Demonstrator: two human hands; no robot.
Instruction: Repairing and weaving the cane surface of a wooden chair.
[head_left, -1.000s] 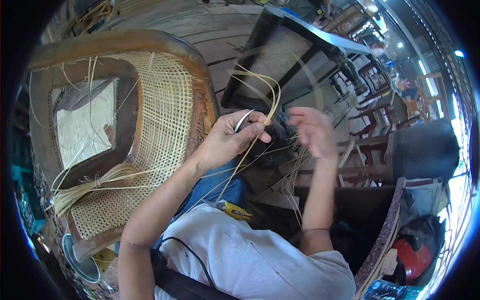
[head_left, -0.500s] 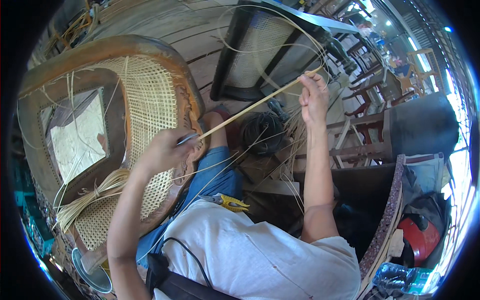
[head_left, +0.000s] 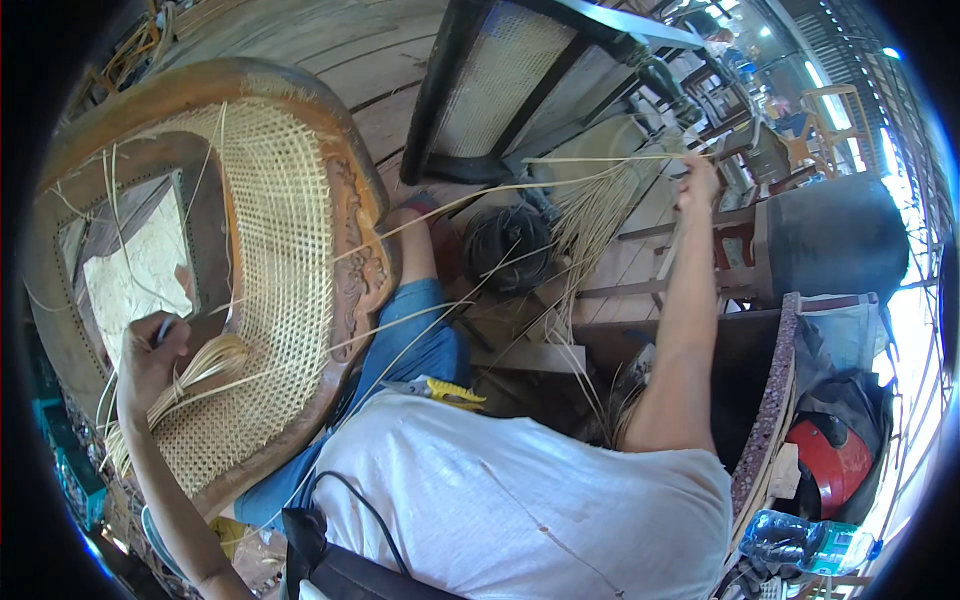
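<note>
My right hand (head_left: 698, 185) is stretched out to the far right, its fingers pinched on a pale cane strand (head_left: 560, 183). The strand runs left across the chair to my left hand (head_left: 150, 350), which is closed around it. A small bluish, shiny piece shows at the left fingers; its kind is unclear. Close beside that hand lies a tied bundle of cane strips (head_left: 215, 360), resting on the woven cane panel (head_left: 285, 190). The panel sits in a carved brown wooden chair frame (head_left: 362, 270), leaning against my legs. Loose strands hang over its square opening.
Pruning shears with yellow handles (head_left: 452, 393) lie on my lap. A dark coil (head_left: 507, 250) and many loose cane strands (head_left: 600, 205) lie on the floor ahead. A black-framed cane piece (head_left: 430, 110) stands beyond. At right are a dark stool (head_left: 835, 240), a red helmet (head_left: 835, 460) and a plastic bottle (head_left: 800, 543).
My hands have moved far apart, the left going left and down over the chair, the right going right. The strand between them is drawn out longer, and its loops have gone.
</note>
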